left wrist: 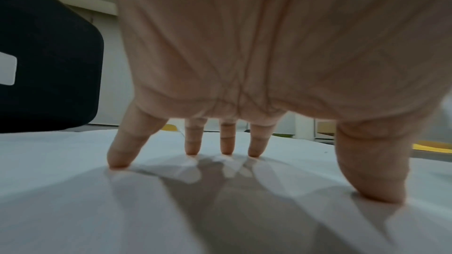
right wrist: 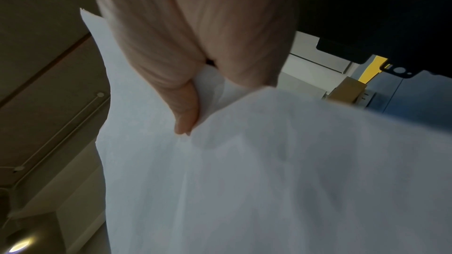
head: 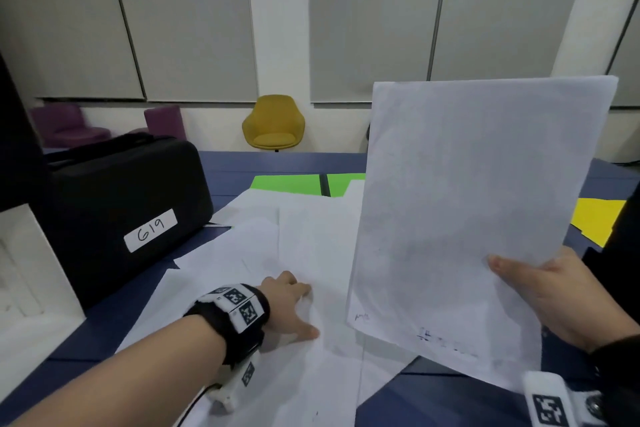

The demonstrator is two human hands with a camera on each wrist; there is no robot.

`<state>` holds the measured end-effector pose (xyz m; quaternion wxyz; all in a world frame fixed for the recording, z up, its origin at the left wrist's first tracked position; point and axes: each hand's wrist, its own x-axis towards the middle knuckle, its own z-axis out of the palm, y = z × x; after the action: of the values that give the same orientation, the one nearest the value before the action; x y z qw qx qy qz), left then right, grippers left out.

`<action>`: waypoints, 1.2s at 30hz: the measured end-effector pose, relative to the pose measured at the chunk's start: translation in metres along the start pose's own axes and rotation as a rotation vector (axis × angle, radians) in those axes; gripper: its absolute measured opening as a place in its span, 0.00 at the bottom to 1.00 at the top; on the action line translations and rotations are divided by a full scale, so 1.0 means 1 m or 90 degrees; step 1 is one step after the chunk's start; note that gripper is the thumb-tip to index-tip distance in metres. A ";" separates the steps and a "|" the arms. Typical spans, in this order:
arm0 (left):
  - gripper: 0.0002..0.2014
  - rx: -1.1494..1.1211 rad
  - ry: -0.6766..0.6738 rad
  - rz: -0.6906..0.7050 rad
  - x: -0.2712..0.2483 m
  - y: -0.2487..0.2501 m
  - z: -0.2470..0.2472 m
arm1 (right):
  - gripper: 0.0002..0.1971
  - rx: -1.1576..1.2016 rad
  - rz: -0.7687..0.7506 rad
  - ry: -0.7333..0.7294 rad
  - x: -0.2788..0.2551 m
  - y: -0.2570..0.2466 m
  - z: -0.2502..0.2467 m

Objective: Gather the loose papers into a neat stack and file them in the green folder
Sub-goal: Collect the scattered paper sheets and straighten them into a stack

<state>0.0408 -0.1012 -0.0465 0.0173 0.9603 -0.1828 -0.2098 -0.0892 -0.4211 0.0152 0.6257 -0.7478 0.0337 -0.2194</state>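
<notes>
Several loose white papers (head: 263,253) lie spread and overlapping on the blue table (head: 104,326). My left hand (head: 294,308) presses on them with spread, nearly straight fingertips (left wrist: 119,161) and thumb. My right hand (head: 554,291) pinches a few white sheets (head: 474,218) by their right edge and holds them upright above the table; the thumb lies on the near face (right wrist: 186,115). The green folder (head: 294,184) lies at the far side of the table, partly under the papers and behind the raised sheets.
A black case (head: 128,204) labelled 619 stands at the left, close to the papers. A white box (head: 31,270) sits at the near left. A yellow sheet or folder (head: 592,218) lies at the right. Chairs stand beyond the table.
</notes>
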 end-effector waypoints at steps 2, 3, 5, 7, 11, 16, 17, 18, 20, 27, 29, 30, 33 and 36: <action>0.43 -0.019 -0.020 0.032 -0.015 -0.005 0.003 | 0.09 0.022 -0.001 -0.023 -0.003 -0.003 -0.001; 0.44 -0.039 -0.028 0.038 -0.024 -0.007 0.003 | 0.19 0.022 -0.006 -0.036 -0.004 -0.003 -0.002; 0.45 -0.074 0.005 0.023 -0.036 -0.015 -0.002 | 0.34 0.012 -0.004 -0.027 -0.006 -0.002 -0.003; 0.42 -0.072 0.065 -0.020 -0.045 -0.029 -0.007 | 0.34 0.024 -0.001 -0.023 -0.008 -0.002 -0.005; 0.48 -0.047 0.066 -0.157 -0.057 -0.058 -0.006 | 0.29 0.038 -0.016 -0.025 -0.014 -0.007 -0.002; 0.51 -0.066 0.034 -0.224 -0.059 -0.069 0.010 | 0.12 0.014 0.003 -0.010 -0.012 -0.009 0.000; 0.50 -0.099 0.040 -0.223 -0.060 -0.070 0.011 | 0.11 0.005 0.007 -0.010 -0.012 -0.010 0.001; 0.48 -0.133 0.046 -0.221 -0.060 -0.071 0.013 | 0.10 -0.004 0.010 -0.010 -0.012 -0.010 0.001; 0.44 -0.179 0.050 -0.219 -0.062 -0.069 0.016 | 0.10 -0.020 0.007 -0.017 -0.012 -0.011 0.003; 0.14 -0.375 0.126 -0.164 -0.053 -0.060 -0.010 | 0.09 -0.032 -0.016 -0.015 -0.010 -0.014 0.003; 0.08 -0.536 0.172 -0.139 -0.038 -0.053 -0.022 | 0.09 -0.033 -0.023 -0.015 -0.007 -0.015 0.000; 0.10 -0.620 0.195 -0.122 -0.026 -0.049 -0.026 | 0.08 -0.031 -0.025 -0.020 -0.005 -0.016 -0.002; 0.17 -0.689 0.273 -0.135 0.010 -0.036 -0.034 | 0.17 -0.002 -0.018 -0.048 -0.001 -0.013 -0.007; 0.18 -0.570 0.283 -0.200 0.039 -0.016 -0.040 | 0.39 0.012 -0.008 -0.075 0.002 -0.006 -0.004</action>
<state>0.0955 -0.1024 -0.0272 0.4327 0.8961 0.0792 -0.0588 -0.0901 -0.4240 0.0223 0.6323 -0.7536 -0.0098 -0.1795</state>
